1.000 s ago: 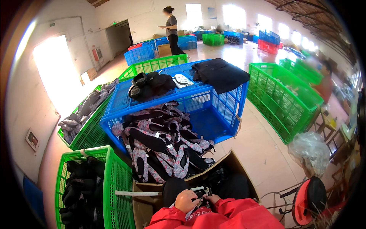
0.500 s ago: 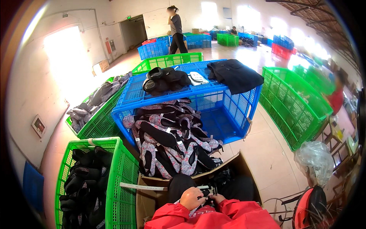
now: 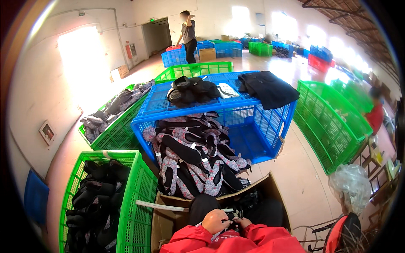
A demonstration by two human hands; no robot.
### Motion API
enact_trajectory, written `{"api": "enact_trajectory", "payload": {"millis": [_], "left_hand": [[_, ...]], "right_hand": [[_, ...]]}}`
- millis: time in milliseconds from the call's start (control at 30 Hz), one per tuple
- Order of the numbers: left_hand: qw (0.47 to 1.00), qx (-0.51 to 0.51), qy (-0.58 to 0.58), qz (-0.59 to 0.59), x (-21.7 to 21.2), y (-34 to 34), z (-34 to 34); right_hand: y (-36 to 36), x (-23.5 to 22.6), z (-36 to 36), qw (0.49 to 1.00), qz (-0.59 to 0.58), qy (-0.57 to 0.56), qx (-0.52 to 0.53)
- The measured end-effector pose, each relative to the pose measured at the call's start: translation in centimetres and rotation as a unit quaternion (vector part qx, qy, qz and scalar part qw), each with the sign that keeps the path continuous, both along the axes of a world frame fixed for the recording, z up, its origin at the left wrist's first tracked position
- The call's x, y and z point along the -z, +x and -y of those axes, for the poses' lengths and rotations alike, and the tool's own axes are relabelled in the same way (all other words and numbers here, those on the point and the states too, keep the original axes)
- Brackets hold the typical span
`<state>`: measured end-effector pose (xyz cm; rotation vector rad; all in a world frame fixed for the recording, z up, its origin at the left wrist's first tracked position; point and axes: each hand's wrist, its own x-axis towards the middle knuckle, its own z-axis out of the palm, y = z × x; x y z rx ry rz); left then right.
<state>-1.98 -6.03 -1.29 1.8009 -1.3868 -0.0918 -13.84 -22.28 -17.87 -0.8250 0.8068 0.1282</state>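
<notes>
My left hand (image 3: pixel 215 220) and my right hand (image 3: pixel 243 221) meet just above my red sleeves at the bottom of the view. Both pinch a small dark item (image 3: pixel 232 215) between them, over an open cardboard box (image 3: pixel 165 219). What the item is cannot be made out. A black garment (image 3: pixel 202 206) lies in the box right behind my hands. A pile of patterned grey-and-black garments (image 3: pixel 192 158) spills from the blue crate (image 3: pixel 265 126) ahead of me.
A green crate (image 3: pixel 139 198) of black items stands at my left. More green crates (image 3: pixel 325 122) flank the blue one. A blue lid crate (image 3: pixel 160 101) carries black garments (image 3: pixel 268 88) and gear. A clear plastic bag (image 3: pixel 352 185) lies at right. A person (image 3: pixel 188 36) stands far back.
My head has shifted, so the crates sit more to the right and closer. The person at the back has moved left. My hands stay together on the small item.
</notes>
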Motion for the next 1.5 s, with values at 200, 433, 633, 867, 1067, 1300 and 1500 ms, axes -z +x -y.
{"api": "enact_trajectory", "payload": {"millis": [200,433,633,867,1067,1300,1500], "left_hand": [[1.000,0.002,0.005,-0.003,0.6,0.1,0.1],[1.000,0.000,-0.011,0.002,0.9,0.1,0.2],[1.000,-0.004,-0.002,0.001,0.6,0.0,0.0],[1.000,-0.011,-0.007,0.001,0.5,0.0,0.0],[1.000,-0.015,-0.003,0.011,0.6,0.0,0.0],[0.999,-0.027,0.010,0.015,1.2,-0.1,-0.1],[1.000,-0.022,0.004,0.013,1.7,0.0,0.0]], "right_hand": [[-0.4,3.2,0.8,0.999,0.025,0.024,-0.008],[-0.4,3.2,0.8,1.000,0.020,0.018,-0.009],[-0.3,2.5,0.7,0.999,0.018,0.032,0.000],[-0.3,2.3,0.8,1.000,0.011,0.027,0.000],[-0.3,1.3,0.5,0.999,0.008,0.034,0.009],[-0.4,0.7,0.5,0.998,0.013,0.057,0.010],[-0.3,1.0,0.6,0.999,0.020,0.028,0.002]]}}
